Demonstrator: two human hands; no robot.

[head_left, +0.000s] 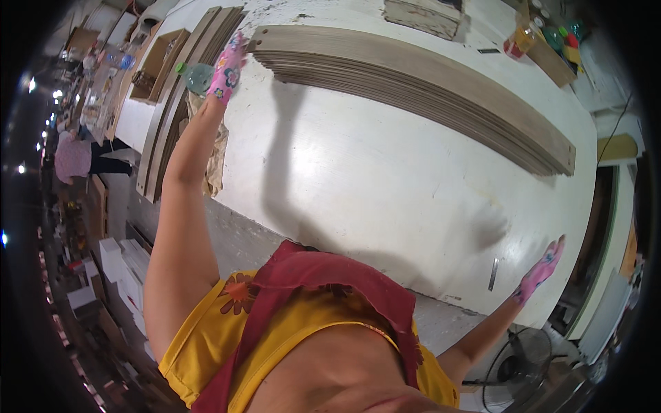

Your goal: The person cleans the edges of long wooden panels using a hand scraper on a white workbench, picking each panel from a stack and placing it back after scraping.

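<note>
A stack of long grey-brown wooden boards (pixel 413 69) lies across the far side of the white table (pixel 385 186), with small holes at the ends of the top board. My left hand (pixel 229 69), in a pink flowered glove, reaches out at the stack's left end. Its fingers are stretched out; whether they touch the boards I cannot tell. Off to the right, over the table's near right edge, my right hand (pixel 540 270) wears a matching glove. Its fingers are extended and it holds nothing. A short metal strip (pixel 494 274) lies on the table to its left.
Beside my left hand are a clear bottle with a green cap (pixel 198 77) and more long boards (pixel 169 134). A wooden box (pixel 160 63) stands beyond them. A worn block (pixel 423 17) sits at the back. A fan (pixel 516 365) stands at lower right. Another person (pixel 76 157) is at far left.
</note>
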